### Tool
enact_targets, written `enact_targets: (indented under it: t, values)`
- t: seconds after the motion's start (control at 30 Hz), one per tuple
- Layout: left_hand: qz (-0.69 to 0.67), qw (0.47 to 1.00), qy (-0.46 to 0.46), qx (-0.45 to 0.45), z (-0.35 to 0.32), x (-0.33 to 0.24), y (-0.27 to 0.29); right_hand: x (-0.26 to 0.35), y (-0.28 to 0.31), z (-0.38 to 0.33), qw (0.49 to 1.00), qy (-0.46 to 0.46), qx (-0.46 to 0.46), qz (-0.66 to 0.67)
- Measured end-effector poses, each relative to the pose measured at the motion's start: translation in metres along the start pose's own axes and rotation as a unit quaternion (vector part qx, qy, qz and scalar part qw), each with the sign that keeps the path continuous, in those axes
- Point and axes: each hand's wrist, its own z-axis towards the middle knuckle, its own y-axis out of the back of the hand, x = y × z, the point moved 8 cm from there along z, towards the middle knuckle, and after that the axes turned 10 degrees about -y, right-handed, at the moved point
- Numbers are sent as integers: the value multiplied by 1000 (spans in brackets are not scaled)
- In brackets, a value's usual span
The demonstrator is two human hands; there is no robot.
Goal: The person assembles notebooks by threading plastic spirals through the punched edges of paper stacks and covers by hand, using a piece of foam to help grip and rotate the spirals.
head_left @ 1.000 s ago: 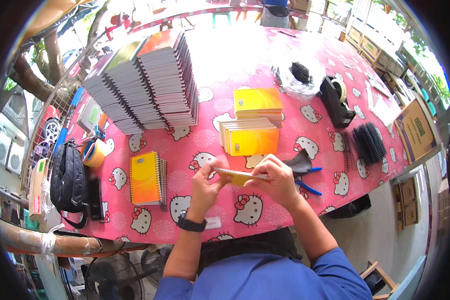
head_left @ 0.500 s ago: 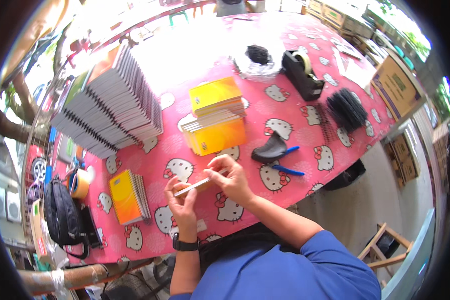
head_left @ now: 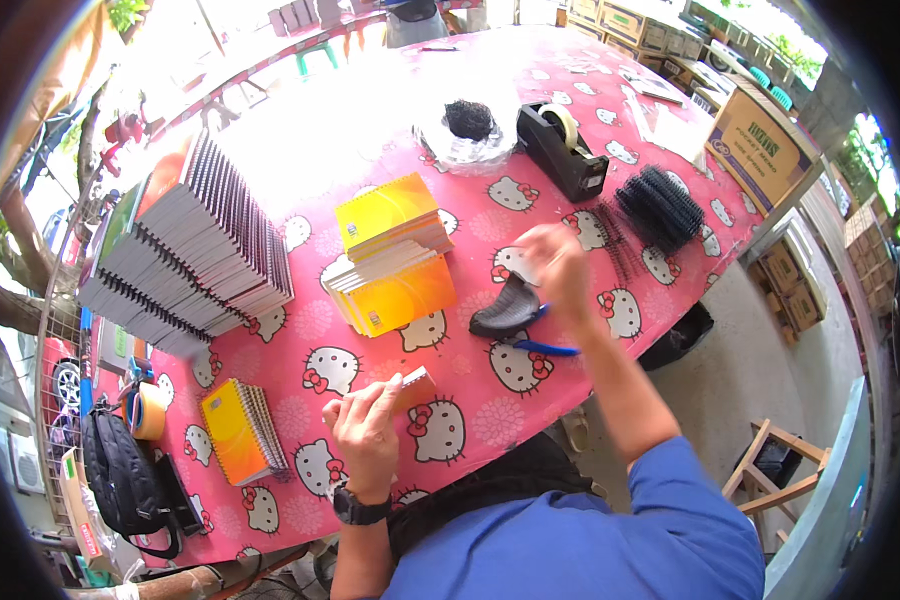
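Observation:
My left hand (head_left: pixel 366 432) is closed on a small notebook (head_left: pixel 416 386), whose pale page edge and orange-brown side stick out past the fingers. Any coil on it is hidden. My right hand (head_left: pixel 558 272), smeared by motion, is above the blue-handled pliers (head_left: pixel 545 347) and a dark grey pouch-like piece (head_left: pixel 510 306); whether its fingers hold anything does not show. Just beyond those lie loose black spiral coils (head_left: pixel 618 245) and a thick bundle of black coils (head_left: pixel 660 208). Stacked yellow-orange notebooks (head_left: pixel 402 296) lie ahead of my left hand.
Tall stacks of spiral-bound notebooks (head_left: pixel 185 255) stand at the left, with a few coil-bound yellow ones (head_left: pixel 240 430) nearer me. A tape dispenser (head_left: pixel 562 150), a plastic bag with black coils (head_left: pixel 468 125), a cardboard box (head_left: pixel 760 150) and a black backpack (head_left: pixel 125 465) surround the pink tablecloth (head_left: pixel 490 415).
My right hand has let go of the small notebook and moved right and away, toward the pliers and coils. My left hand keeps the notebook. The whole view has shifted slightly.

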Motion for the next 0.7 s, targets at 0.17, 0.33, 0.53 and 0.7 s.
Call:
enact_targets:
  t: [0.17, 0.33, 0.53, 0.7]
  values:
    - [-25, 999, -22, 6, 0, -8, -1, -134, 87, 55, 892, -39, -82, -444]
    - [-16, 1000, -9, -18, -3, -7, 6, -127, 67, 56, 909, -14, -46, -413]
    - [-22, 1000, -16, -10, -6, -13, 7, -89, 86, 53, 945, 5, -65, -322]
    - [-4, 999, 24, -35, -12, -7, 7, 21, 18, -13, 990, 52, 107, -72]
